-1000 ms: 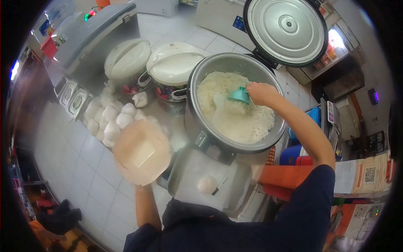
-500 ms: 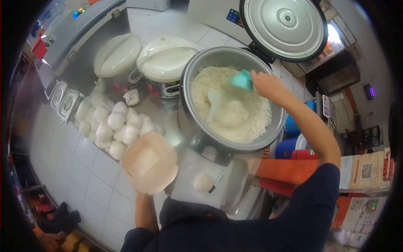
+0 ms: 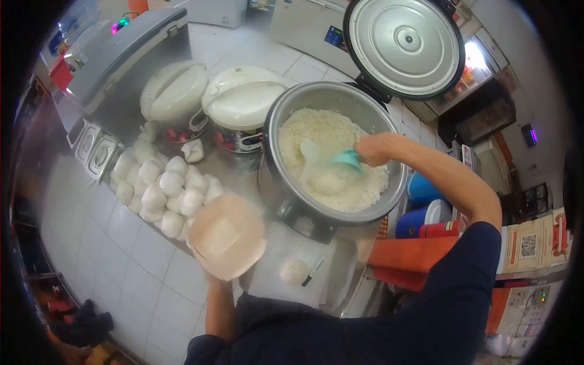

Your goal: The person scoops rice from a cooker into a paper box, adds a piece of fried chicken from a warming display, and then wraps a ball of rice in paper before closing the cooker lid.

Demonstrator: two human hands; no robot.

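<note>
In the head view my right hand (image 3: 374, 149) is closed around the handle of a teal cup (image 3: 348, 160), low over the steaming rice (image 3: 319, 128) inside a large silver cooker (image 3: 289, 184). A white paddle (image 3: 309, 159) lies in the rice beside a rounded mound (image 3: 331, 180). My left hand (image 3: 214, 280) supports a round brown wrapping paper (image 3: 228, 237) with a paler square in its middle. Most of the left fingers are hidden beneath it. Several white wrapped bundles (image 3: 172, 182) are piled left of the paper.
Two lidded pots (image 3: 243, 100) stand left of the cooker, whose round lid (image 3: 404, 42) is raised behind it. A white sheet (image 3: 274, 255) on the counter holds a small pale round mound (image 3: 294, 271) and a knife (image 3: 313, 271). A grey cool box (image 3: 131, 64) stands farther left.
My right hand and the teal cup have moved down and slightly left, closer to the rice mound. The brown paper has shifted slightly right in the view.
</note>
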